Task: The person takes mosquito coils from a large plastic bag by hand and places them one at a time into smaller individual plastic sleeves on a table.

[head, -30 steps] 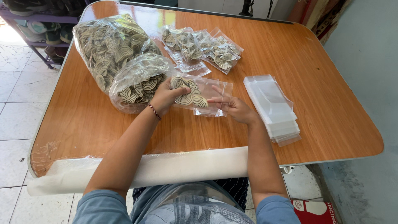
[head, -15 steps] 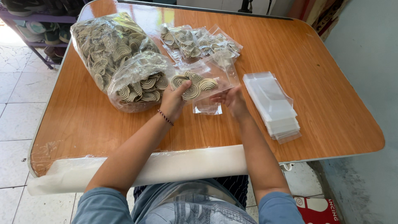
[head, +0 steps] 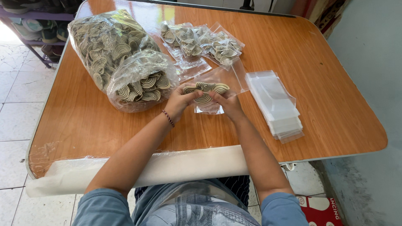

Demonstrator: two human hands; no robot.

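Observation:
My left hand (head: 181, 100) and my right hand (head: 226, 103) meet over the middle of the wooden table (head: 318, 79). Together they grip a small clear plastic bag (head: 217, 83) with a few cream spiral-patterned pieces (head: 206, 88) in it. The bag is lifted and tilted, its open end pointing away to the right. Just left of my left hand lies a big clear bag of the same spiral pieces (head: 121, 58), its mouth facing my hands.
Several filled small bags (head: 201, 42) lie at the far side of the table. A stack of empty clear bags (head: 276, 104) sits to the right of my hands. A white roll (head: 125, 171) runs along the near table edge. Tiled floor is at the left.
Both hands have lifted the small bag off the table and drawn closer together around the spiral pieces; the bag's free end now sticks up toward the right.

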